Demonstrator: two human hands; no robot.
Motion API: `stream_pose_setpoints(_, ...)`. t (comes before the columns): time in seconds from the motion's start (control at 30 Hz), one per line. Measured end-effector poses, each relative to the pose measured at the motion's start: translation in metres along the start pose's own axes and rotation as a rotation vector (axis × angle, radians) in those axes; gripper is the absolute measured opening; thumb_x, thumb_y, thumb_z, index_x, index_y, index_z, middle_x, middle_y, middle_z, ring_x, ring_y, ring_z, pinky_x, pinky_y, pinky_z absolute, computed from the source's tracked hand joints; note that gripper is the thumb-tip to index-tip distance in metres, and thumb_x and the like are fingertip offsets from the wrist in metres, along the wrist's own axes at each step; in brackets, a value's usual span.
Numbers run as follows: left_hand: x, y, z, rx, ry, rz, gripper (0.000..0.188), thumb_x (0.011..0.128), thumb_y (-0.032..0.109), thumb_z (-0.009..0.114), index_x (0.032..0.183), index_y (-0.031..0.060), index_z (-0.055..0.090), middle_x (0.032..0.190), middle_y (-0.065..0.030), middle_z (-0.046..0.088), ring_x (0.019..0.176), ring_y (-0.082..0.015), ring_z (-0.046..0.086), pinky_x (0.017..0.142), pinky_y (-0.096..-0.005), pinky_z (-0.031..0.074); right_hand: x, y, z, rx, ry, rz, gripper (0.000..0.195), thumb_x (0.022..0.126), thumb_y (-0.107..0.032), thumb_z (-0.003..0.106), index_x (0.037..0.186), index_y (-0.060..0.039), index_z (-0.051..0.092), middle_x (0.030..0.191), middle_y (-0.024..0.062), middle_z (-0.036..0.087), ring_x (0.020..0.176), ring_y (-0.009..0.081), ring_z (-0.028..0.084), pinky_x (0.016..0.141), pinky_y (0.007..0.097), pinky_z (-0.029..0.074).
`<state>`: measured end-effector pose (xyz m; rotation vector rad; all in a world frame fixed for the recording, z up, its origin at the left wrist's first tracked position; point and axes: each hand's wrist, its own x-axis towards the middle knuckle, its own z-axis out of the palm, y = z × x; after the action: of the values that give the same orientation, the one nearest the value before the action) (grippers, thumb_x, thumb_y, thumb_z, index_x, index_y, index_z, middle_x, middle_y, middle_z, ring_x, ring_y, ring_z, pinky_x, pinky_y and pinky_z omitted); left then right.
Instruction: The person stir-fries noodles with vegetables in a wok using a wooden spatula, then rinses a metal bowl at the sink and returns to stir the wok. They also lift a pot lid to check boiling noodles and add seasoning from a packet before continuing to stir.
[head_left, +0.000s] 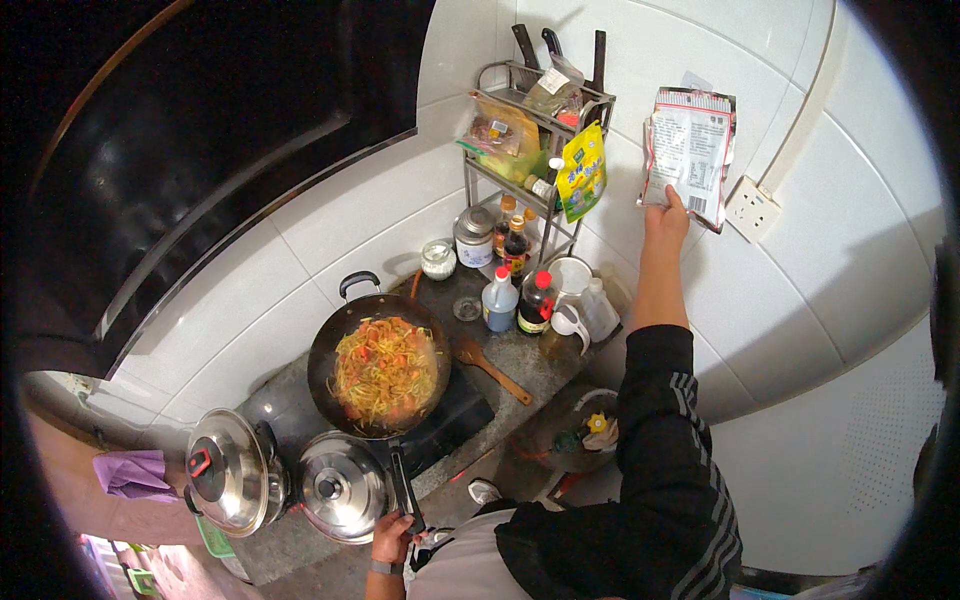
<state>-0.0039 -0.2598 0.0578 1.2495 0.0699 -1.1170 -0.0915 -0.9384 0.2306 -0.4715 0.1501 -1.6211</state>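
My left hand, with a band at the wrist, is closed around the black handle of a wok. In the wok lies a mix of yellow noodle-like strands and red-orange pieces. Up at the tiled wall, my right hand grips the lower edge of a white-and-red printed food packet. My thumb lies on the packet's front, while the fingers behind it are hidden. A clear wall hook shows at the packet's top edge; whether the packet hangs on it I cannot tell.
A wooden spatula lies right of the wok. Behind it stand several bottles and a metal rack with knives and bags. A steel lid and a lidded pot are at left. The range hood overhangs the stove.
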Motion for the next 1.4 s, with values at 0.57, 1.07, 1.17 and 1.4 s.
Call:
stream_pose_setpoints(0.57,0.003,-0.002,0.001,0.002,0.004,0.019,0.021,0.08,0.014,0.057,0.086,-0.006,0.054,0.073,-0.0143,0.06,0.06,-0.0211,0.058,0.049,-0.0275,0.043,0.042,0.012,-0.057,-0.227,0.209,0.18,0.038,0.081,0.002,0.056,0.117,0.0001,0.044,0.104,0.0095,0.054,0.101,0.0252,0.053,0.085,0.0404,0.046)
stream_pose_setpoints(1.07,-0.007,-0.002,0.003,0.014,0.05,0.059,0.022,0.079,0.017,0.058,0.084,-0.0044,0.054,0.071,-0.0143,0.06,0.06,-0.0196,0.058,0.049,-0.0269,0.042,-0.064,0.091,0.077,-1.612,-0.781,-0.991,0.035,0.069,-0.023,0.072,0.099,-0.0094,0.061,0.101,0.0111,0.056,0.079,0.0244,0.059,0.069,0.0341,0.048)
stream_pose_setpoints(1.17,-0.006,-0.002,0.003,-0.011,0.026,0.048,0.022,0.08,0.016,0.058,0.086,-0.0042,0.053,0.073,-0.0132,0.059,0.062,-0.0191,0.059,0.05,-0.0259,0.042,-0.071,0.088,0.09,-1.925,-0.89,-0.836,0.039,0.065,-0.025,0.073,0.1,-0.0114,0.06,0.101,0.0145,0.056,0.082,0.029,0.059,0.068,0.0379,0.049)
stream_pose_setpoints(1.4,0.0,-0.011,-0.001,-0.033,0.059,0.031,0.018,0.082,0.012,0.057,0.089,-0.0032,0.052,0.078,-0.0084,0.057,0.063,-0.0193,0.06,0.05,-0.0253,0.043,-0.044,0.09,0.086,-2.234,-0.821,-0.846,0.027,0.077,-0.032,0.062,0.097,-0.014,0.059,0.08,0.0107,0.061,0.075,0.0292,0.062,0.06,0.0408,0.048)
